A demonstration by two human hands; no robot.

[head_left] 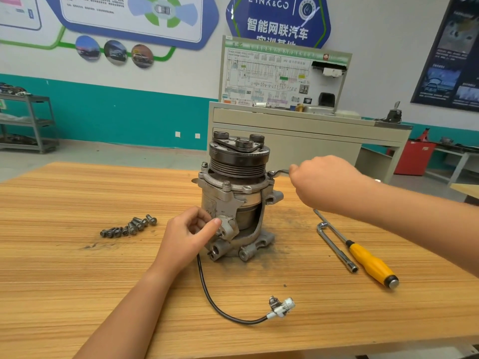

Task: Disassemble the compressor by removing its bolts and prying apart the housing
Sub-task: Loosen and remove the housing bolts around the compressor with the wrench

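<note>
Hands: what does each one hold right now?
Left hand: grips the compressor at a lower lug.
Right hand: grips a wrench set on a top bolt.

Head cam, wide-angle, facing fwd & down, close over table [77, 281], wall [129, 110] beyond

Teal-and-white wall [116, 112], grey shelf rack [39, 122], beige bench [298, 130], posters [129, 19].
</note>
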